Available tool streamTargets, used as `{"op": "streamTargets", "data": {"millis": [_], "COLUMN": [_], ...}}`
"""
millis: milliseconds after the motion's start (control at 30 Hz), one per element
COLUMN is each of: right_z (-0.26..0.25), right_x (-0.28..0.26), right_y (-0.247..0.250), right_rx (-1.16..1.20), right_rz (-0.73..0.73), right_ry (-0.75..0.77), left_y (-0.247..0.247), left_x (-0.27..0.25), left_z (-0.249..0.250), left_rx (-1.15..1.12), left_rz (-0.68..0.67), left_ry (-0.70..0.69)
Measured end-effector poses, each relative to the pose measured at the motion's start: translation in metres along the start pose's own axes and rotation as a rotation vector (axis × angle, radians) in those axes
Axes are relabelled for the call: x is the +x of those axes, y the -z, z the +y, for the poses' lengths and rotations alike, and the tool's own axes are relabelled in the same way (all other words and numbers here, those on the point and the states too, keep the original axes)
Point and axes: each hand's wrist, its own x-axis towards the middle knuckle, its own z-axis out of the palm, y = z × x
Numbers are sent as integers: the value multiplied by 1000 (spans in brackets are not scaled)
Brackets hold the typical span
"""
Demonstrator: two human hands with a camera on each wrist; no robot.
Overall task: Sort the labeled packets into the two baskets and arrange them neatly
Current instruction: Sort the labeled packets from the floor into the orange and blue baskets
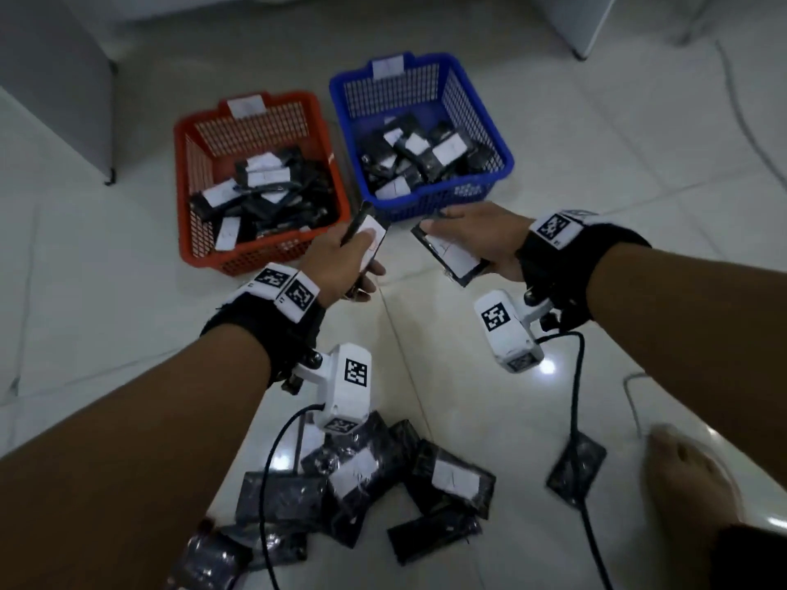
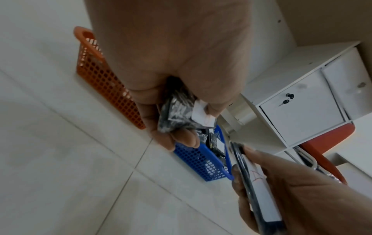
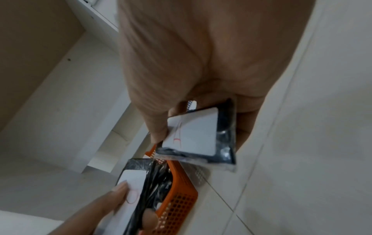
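The red basket [image 1: 255, 181] is standing on the tiled floor [image 1: 596, 172], with a white tag on its far rim and a jumble of black labeled packets inside it. Just right of the red basket, the blue basket [image 1: 421, 134] is sitting on the same floor, also tagged on its far rim and also holding a heap of black packets with white labels.

Just nearer than the red basket's near right corner, the person's left hand [image 1: 340, 261] is hovering above the floor, its grip closed around a black packet with a circle on its label [image 1: 369, 244]; the thumb is pressing on the white label and the fingers are curling underneath. In the right wrist view the red circle mark is showing beside the thumb.

To the right of the red basket and just nearer than the blue basket's front wall, the right hand [image 1: 481, 240] is grasping a packet marked A [image 1: 451, 253], thumb on the label's edge and fingers behind the packet. The red letter is reading clearly in the right wrist view [image 3: 193, 135]. The two held packets are staying apart, neither touching a basket.

Well nearer than the red basket, close to the person, a loose pile of unsorted packets [image 1: 366, 483] is lying on the floor, overlapping one another, and one single dark packet [image 1: 577, 468] is lying apart to its right.
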Motion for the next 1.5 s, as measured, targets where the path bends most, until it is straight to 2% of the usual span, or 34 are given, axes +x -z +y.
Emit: {"op": "streamTargets", "data": {"millis": [67,167,267,333,400,433,567,667,867,1000,1100,1200,1333,1433,1500], "right_z": [-13,-28,-39,-44,-48,-50,-56,-60,-73,-82,-82,-79,-79,-73,-67], "right_x": [11,22,34,49,66,72,110,135,172,188,197,201,213,226,230], "right_y": [11,29,49,64,81,89,117,128,130,132,131,106,59,46,43], "right_rx": [42,92,26,-226,-511,-582,-778,-764,-718,-727,-828,-866,-1038,-1117,-1145], "right_rz": [-43,-89,-86,-37,73,125,233,245,170,78,-40,-117,-72,-34,-12], "right_ry": [21,-35,-43,93,278,346,560,598,675,732,726,733,768,694,692], "left_y": [-1,-8,-18,-21,-20,-19,-19,-24,-40,-43,-30,3,51,73,81], "left_x": [16,34,50,64,78,84,106,122,139,145,145,140,144,150,152], "left_z": [11,23,34,40,45,47,54,61,75,81,82,72,47,36,28], "left_rx": [9,27,40,51,165,233,507,560,611,657,750,826,921,940,935], "left_rz": [36,53,65,116,196,234,296,340,417,467,522,552,525,485,504], "left_ry": [-34,-53,-96,-141,-182,-198,-293,-320,-248,-133,-58,11,20,45,32]}}
